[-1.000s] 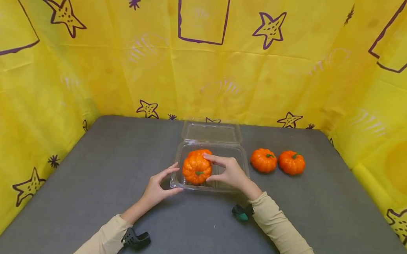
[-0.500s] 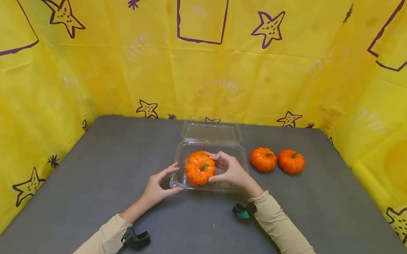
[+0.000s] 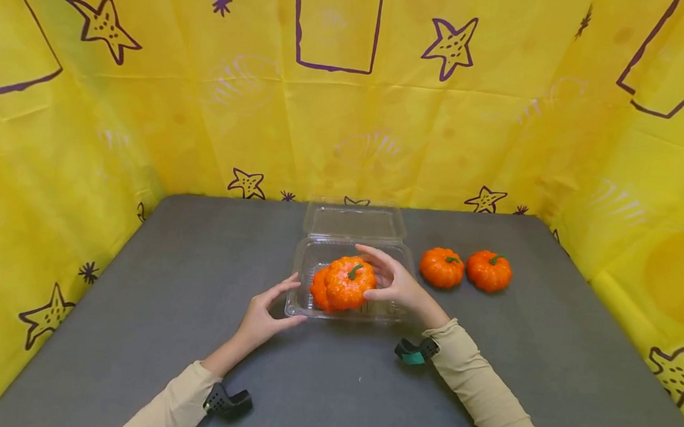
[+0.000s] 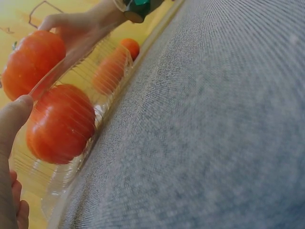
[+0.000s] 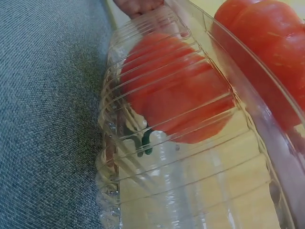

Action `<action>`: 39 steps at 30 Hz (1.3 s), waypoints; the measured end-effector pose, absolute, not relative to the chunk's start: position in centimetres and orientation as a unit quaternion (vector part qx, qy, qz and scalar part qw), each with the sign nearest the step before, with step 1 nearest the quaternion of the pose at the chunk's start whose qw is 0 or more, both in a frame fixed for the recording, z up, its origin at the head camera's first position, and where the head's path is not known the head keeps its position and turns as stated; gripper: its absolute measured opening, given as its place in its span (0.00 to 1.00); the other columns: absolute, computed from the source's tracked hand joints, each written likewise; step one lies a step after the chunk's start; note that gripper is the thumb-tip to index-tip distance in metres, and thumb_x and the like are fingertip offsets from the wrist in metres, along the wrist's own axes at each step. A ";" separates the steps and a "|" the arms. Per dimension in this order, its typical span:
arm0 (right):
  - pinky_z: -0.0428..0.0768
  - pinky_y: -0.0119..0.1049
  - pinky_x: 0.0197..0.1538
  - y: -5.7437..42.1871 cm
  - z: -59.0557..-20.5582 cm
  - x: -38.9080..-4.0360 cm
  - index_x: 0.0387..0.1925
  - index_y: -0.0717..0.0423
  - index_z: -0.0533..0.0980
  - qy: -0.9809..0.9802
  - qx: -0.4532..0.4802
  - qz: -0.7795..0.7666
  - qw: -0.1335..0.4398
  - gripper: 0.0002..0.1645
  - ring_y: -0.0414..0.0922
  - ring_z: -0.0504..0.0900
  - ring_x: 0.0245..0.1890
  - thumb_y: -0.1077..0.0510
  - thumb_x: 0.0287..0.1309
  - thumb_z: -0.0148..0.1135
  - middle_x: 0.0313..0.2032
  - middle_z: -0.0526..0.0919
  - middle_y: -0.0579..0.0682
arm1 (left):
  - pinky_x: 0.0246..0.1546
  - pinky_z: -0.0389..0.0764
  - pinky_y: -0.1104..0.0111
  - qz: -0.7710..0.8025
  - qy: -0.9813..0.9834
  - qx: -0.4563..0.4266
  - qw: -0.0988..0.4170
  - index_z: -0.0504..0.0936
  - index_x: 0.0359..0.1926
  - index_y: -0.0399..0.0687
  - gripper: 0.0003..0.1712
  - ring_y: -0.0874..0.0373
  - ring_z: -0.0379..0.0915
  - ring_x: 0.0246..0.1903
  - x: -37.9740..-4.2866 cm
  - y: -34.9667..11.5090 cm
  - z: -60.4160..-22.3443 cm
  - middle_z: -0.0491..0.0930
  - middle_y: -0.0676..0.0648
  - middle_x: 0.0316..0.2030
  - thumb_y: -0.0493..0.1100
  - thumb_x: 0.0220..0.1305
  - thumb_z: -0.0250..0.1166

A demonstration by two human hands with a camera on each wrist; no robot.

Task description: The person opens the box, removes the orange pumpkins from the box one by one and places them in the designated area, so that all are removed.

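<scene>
My right hand holds an orange toy pumpkin with a green stem, thumb at its near side and fingers at its far side. In the head view it overlaps a second pumpkin, which sits in the left part of a clear plastic clamshell container. Seen from the left wrist, the held pumpkin is above the container's rim and the other pumpkin is behind the ribbed wall. My left hand grips the container's near left corner, thumb on the front rim and fingers along the left side.
Two more orange pumpkins, one beside the other, stand right of the container on the grey table. The container's lid lies folded back. Yellow patterned cloth encloses the table's back and sides.
The pumpkin in my right hand has moved right and turned, its stem now pointing up. More of the pumpkin in the container shows on the left. My left hand has stayed put.
</scene>
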State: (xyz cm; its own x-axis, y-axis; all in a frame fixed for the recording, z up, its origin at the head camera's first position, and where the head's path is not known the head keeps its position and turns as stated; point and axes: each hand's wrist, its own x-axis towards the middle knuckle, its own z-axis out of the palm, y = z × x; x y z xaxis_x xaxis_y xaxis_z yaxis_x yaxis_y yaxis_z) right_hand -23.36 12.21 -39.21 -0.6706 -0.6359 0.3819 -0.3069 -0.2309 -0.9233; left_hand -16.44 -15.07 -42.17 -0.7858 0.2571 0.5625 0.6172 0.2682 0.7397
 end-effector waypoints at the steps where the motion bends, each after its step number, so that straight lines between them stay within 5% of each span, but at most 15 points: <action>1: 0.72 0.39 0.50 12.2 -39.2 -23.4 0.59 0.76 0.55 0.612 -0.386 -0.680 0.119 0.49 0.46 0.69 0.52 0.58 0.42 0.71 0.57 0.60 0.72 | 0.54 0.62 0.73 -0.536 -0.779 -0.281 0.168 0.72 0.46 0.24 0.31 0.37 0.63 0.53 -16.4 -15.1 -42.1 0.68 0.29 0.52 0.26 0.35 0.73; 9: 0.72 0.40 0.50 12.9 -38.8 -23.3 0.52 0.75 0.65 0.657 -0.339 -0.665 0.107 0.39 0.46 0.73 0.50 0.67 0.36 0.72 0.54 0.69 0.66 | 0.53 0.62 0.74 -0.527 -0.781 -0.281 0.183 0.73 0.46 0.26 0.31 0.39 0.64 0.52 -16.7 -15.1 -42.0 0.69 0.30 0.51 0.27 0.35 0.73; 29: 0.75 0.37 0.45 17.3 -39.3 -21.2 0.52 0.76 0.64 0.679 -0.401 -0.614 0.029 0.32 0.44 0.75 0.48 0.74 0.42 0.65 0.54 0.65 0.71 | 0.53 0.62 0.73 -0.525 -0.780 -0.285 0.188 0.73 0.45 0.24 0.31 0.37 0.65 0.51 -16.5 -15.0 -42.2 0.69 0.29 0.51 0.26 0.35 0.73; 39: 0.74 0.34 0.46 19.6 -39.6 -20.1 0.53 0.77 0.63 0.666 -0.381 -0.641 0.007 0.34 0.43 0.75 0.48 0.75 0.41 0.65 0.56 0.71 0.52 | 0.53 0.62 0.74 -0.526 -0.783 -0.277 0.180 0.73 0.46 0.25 0.31 0.38 0.64 0.52 -16.1 -15.4 -42.4 0.69 0.30 0.51 0.27 0.36 0.73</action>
State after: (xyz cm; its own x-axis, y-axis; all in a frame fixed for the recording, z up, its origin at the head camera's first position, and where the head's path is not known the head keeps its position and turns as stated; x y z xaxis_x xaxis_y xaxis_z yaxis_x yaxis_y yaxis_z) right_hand -20.10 19.55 -39.56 -0.7103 -0.5164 0.4784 -0.4981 -0.1116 -0.8599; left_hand -16.14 -15.35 -42.36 -0.7816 0.2454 0.5735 0.6237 0.2919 0.7251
